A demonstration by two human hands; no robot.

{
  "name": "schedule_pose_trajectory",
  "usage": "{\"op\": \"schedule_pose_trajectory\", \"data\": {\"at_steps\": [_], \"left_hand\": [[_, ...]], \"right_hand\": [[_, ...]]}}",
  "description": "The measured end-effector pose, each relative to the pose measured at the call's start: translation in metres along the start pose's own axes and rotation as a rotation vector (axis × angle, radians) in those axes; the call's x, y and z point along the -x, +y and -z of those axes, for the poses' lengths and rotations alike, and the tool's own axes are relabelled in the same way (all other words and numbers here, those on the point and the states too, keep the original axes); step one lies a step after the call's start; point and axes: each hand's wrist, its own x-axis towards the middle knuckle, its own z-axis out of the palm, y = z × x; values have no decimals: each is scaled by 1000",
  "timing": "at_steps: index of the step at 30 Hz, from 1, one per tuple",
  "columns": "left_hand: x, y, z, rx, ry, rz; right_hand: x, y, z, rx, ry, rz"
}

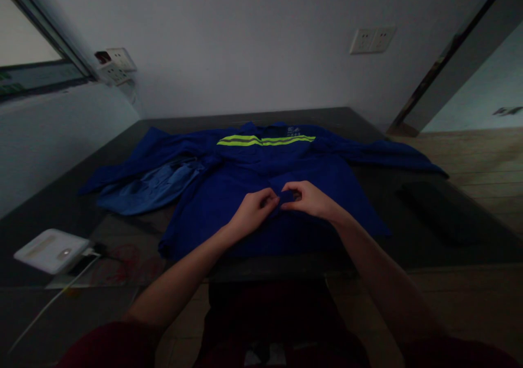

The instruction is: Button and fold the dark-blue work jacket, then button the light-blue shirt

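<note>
A blue work jacket (327,177) with yellow-green reflective bands across its chest lies spread on the dark table, sleeves out to both sides. Over its lower front, my left hand (256,207) is closed in a pinch at the front edge. Close beside it, my right hand (308,200) is also closed, thumb and fingers pinching a fold of the same blue cloth. The fingertips of both hands nearly meet. Whether a button or fastener is between them is too small and dark to tell.
Lighter blue folded cloth (151,188) lies by the jacket's left sleeve. A white device (55,249) with a cable (53,302) sits at the table's left. A dark flat item (441,210) rests on the right. Behind the table (327,116) rises a wall with sockets (372,40).
</note>
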Motion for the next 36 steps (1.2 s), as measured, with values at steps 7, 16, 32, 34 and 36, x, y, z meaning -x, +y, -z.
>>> {"op": "schedule_pose_trajectory", "data": {"at_steps": [7,16,32,34,36], "left_hand": [[-2,-4,1,-190,-39,45],[-3,-7,2,-34,-51,15],[-3,-5,0,-26,37,-2],[-3,-6,-1,-37,57,3],[-4,-7,-1,-45,76,3]], "right_hand": [[-3,3,-7,51,38,-3],[-2,6,-1,-4,-32,11],[-4,-5,-7,267,87,100],[-3,-6,-7,242,85,140],[-2,-5,-6,216,103,167]]}}
